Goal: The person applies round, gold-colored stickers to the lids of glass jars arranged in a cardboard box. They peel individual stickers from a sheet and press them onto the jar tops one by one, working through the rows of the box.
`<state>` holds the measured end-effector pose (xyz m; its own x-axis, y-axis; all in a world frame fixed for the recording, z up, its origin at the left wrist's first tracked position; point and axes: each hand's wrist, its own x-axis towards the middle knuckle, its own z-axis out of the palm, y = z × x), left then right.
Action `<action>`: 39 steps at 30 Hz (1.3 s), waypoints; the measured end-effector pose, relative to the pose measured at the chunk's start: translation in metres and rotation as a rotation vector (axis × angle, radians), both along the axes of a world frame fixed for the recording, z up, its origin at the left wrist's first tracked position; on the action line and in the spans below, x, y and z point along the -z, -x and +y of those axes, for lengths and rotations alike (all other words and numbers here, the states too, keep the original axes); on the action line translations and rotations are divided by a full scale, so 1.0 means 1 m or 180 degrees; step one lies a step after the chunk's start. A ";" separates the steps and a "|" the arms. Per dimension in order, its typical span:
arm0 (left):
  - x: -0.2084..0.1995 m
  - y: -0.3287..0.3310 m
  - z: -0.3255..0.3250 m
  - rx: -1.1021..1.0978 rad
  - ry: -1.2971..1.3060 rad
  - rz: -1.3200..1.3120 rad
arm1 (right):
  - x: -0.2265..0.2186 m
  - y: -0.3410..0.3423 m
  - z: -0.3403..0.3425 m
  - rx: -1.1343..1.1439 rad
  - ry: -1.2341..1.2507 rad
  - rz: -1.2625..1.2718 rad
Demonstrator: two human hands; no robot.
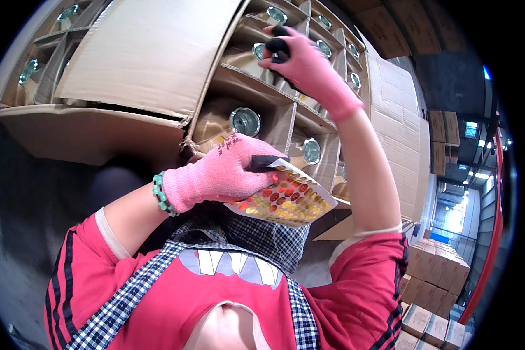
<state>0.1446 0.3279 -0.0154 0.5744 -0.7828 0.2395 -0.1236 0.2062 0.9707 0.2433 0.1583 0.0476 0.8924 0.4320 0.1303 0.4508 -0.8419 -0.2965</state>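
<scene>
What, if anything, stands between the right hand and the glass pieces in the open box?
From above, nothing visible covers the glass pieces near the right hand. Sideways, upright cardboard dividers stand between neighbouring pieces. The left hand holds a sticker sheet nearer the body, out of the way.

A: Top layer?
B: Red shirt [169, 309]; grey-and-white print [233, 265] on its front, black stripes [68, 280] along both its sleeves.
A: At the shirt's sleeve ends?
B: Pale cuffs [111, 234] showing past the red.
A: Over the shirt?
B: Straps [131, 294] and, by its lower front, an apron [274, 236]; all dark-and-white check.
A: Beyond the shirt's sleeves?
B: Left glove [219, 175], right glove [312, 67]: pink knit, black fingertips. Dark marks on the left's back. Green bead bracelet [164, 195] between left glove and shirt sleeve.
</scene>
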 end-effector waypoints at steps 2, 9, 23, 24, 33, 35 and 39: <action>0.001 0.001 0.003 -0.0050 -0.0037 0.0051 | 0.021 -0.027 0.010 -0.0025 0.0578 0.0179; -0.004 0.002 0.002 0.0029 -0.0014 0.0607 | 0.045 -0.052 0.031 0.0145 0.2105 0.0465; -0.005 0.003 0.006 -0.0740 0.0743 0.1612 | -0.069 0.105 -0.006 0.0131 -0.0573 0.0281; -0.004 0.002 0.005 -0.0735 0.0815 0.1690 | -0.075 0.117 -0.001 0.0378 -0.0430 0.0490; -0.018 0.002 0.007 -0.0834 0.0620 0.1136 | -0.051 0.138 -0.026 0.0357 -0.0526 0.0500; -0.023 0.005 0.008 -0.0945 0.0421 0.1244 | -0.049 0.139 -0.028 0.0269 -0.0636 0.0426; -0.023 0.012 0.010 -0.1223 0.0659 0.1123 | -0.040 0.142 -0.028 0.0132 -0.0938 0.0055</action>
